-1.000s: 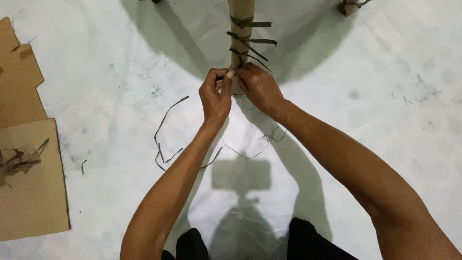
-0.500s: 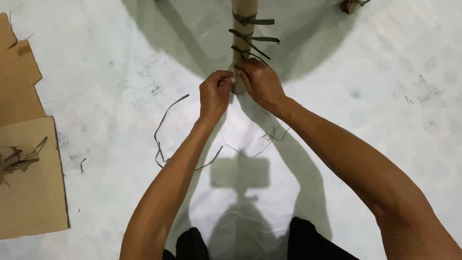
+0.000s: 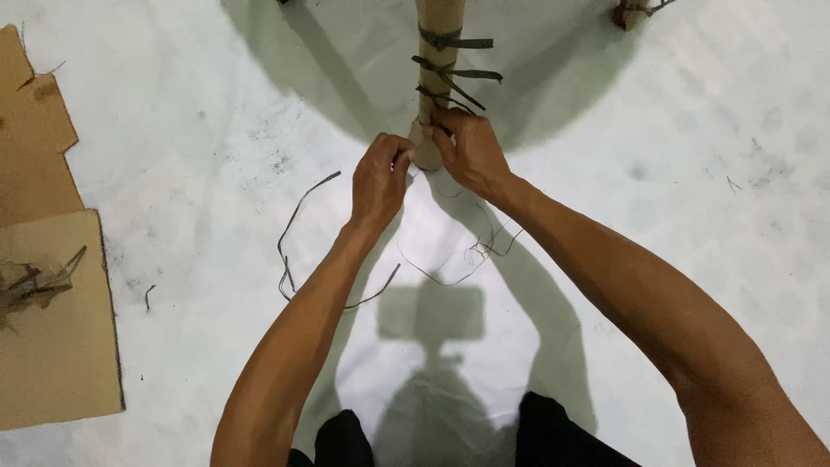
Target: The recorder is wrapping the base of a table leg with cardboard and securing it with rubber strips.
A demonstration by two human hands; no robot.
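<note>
We see both hands meeting at the near end of a tan pole [image 3: 438,52] that lies on the pale floor [image 3: 692,173] and runs straight away from us. The left hand [image 3: 379,180] closes its thumb and fingers in a pinch right at the pole's end, and a thin dark strip [image 3: 298,225] trails from just below that pinch, curving out to its left and looping back along the floor beside the forearm. The right hand [image 3: 471,151] wraps its fingers over the pole's end from the other side, fingertips pressed down on the wood, just beside the left hand's pinch; we cannot tell whether it also pinches the strip, since the fingers hide it. Beyond the grip, farther up the pole, three dark ties [image 3: 450,69] are knotted around it one after another, their loose ends sticking out to the right. Below the right wrist, a small tangle of thin strands [image 3: 484,246] rests on the floor, close under the forearm. Well off to the left of the left hand, flat cardboard sheets [image 3: 52,346] lie at the edge of view with a little bundle of dry strips [image 3: 35,281] resting on them.
</note>
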